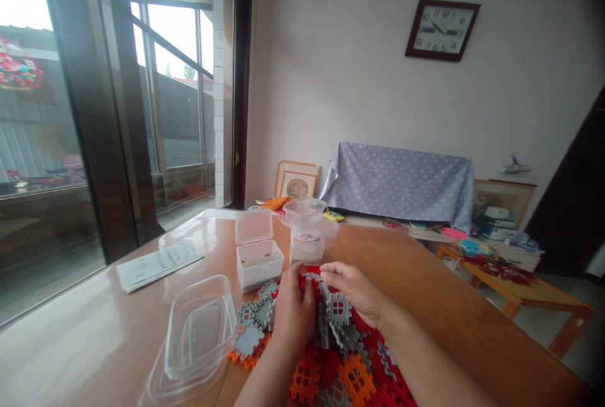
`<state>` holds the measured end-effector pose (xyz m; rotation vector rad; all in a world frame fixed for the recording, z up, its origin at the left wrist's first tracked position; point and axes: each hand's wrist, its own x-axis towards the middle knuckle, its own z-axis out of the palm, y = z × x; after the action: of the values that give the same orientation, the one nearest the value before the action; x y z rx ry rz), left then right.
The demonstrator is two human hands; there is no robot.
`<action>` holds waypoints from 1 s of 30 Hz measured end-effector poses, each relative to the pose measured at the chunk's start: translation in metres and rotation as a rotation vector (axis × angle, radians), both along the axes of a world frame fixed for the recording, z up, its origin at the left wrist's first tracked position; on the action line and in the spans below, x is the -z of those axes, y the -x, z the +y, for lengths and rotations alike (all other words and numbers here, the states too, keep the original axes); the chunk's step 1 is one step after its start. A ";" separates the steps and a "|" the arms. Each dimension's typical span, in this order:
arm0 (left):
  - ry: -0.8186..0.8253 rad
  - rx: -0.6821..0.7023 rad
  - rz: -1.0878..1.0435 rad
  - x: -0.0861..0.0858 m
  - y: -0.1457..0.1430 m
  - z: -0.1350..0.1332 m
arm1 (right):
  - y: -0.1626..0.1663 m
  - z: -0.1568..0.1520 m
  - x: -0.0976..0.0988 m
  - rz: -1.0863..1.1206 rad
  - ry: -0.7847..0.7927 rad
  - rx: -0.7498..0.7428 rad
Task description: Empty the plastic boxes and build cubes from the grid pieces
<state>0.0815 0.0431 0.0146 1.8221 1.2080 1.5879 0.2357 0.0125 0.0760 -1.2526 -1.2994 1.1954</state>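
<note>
A heap of grey, red and orange waffle-shaped building tiles (345, 363) lies on the wooden table (449, 312) in front of me. My left hand (293, 314) rests on the heap with its fingers curled around grey tiles. My right hand (352, 290) reaches in from the right, fingers bent over a grey tile (338, 307) at the top of the heap. The two hands nearly touch. What the fingertips pinch is partly hidden.
Two open white plastic boxes (259, 262) (308, 244) stand just behind the heap. A clear plastic lid (198, 334) lies at the left, a printed sheet (158, 263) beyond it. Windows at the left, a covered bench, low table and wall clock behind.
</note>
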 end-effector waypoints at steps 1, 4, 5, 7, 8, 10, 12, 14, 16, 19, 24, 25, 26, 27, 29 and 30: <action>0.000 -0.024 0.008 0.001 0.002 0.002 | 0.004 -0.001 0.000 -0.006 -0.008 -0.019; -0.037 -0.096 0.067 -0.001 0.008 0.005 | 0.009 -0.004 -0.001 0.002 -0.086 -0.033; -0.056 -0.114 0.089 -0.003 0.008 0.004 | 0.007 -0.007 -0.001 0.009 -0.119 -0.016; -0.088 -0.130 0.128 -0.009 0.008 -0.001 | -0.004 -0.014 -0.003 0.009 -0.167 0.051; -0.102 -0.123 0.144 -0.012 0.007 -0.005 | -0.012 -0.018 -0.003 -0.004 -0.180 0.096; -0.129 -0.082 0.183 -0.019 0.002 -0.016 | -0.035 -0.032 -0.001 -0.057 -0.193 0.204; -0.156 0.004 0.246 -0.026 -0.004 -0.030 | -0.063 -0.050 0.008 -0.114 -0.197 0.335; -0.184 0.115 0.335 -0.031 -0.011 -0.044 | -0.094 -0.073 0.024 -0.180 -0.156 0.465; -0.212 0.244 0.438 -0.035 -0.016 -0.057 | -0.121 -0.099 0.045 -0.297 -0.090 0.550; -0.229 0.422 0.575 -0.035 -0.021 -0.070 | -0.147 -0.137 0.077 -0.467 -0.027 0.581; -0.203 0.582 0.730 -0.023 -0.025 -0.074 | -0.137 -0.167 0.100 -0.657 0.020 0.469; -0.197 0.586 0.751 -0.021 -0.025 -0.073 | -0.131 -0.165 0.100 -0.699 0.026 0.452; -0.192 0.582 0.769 -0.018 -0.026 -0.072 | -0.124 -0.162 0.100 -0.733 0.026 0.434; -0.186 0.570 0.786 -0.016 -0.026 -0.071 | -0.118 -0.158 0.098 -0.750 0.019 0.423; -0.173 0.537 0.814 -0.012 -0.026 -0.068 | -0.108 -0.146 0.096 -0.745 -0.010 0.410; -0.168 0.522 0.824 -0.010 -0.027 -0.067 | -0.104 -0.140 0.095 -0.737 -0.028 0.404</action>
<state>0.1082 -0.0238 0.0249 2.7416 0.7612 0.6604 0.3398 -0.1272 -0.0193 -1.9206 -1.4521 0.4243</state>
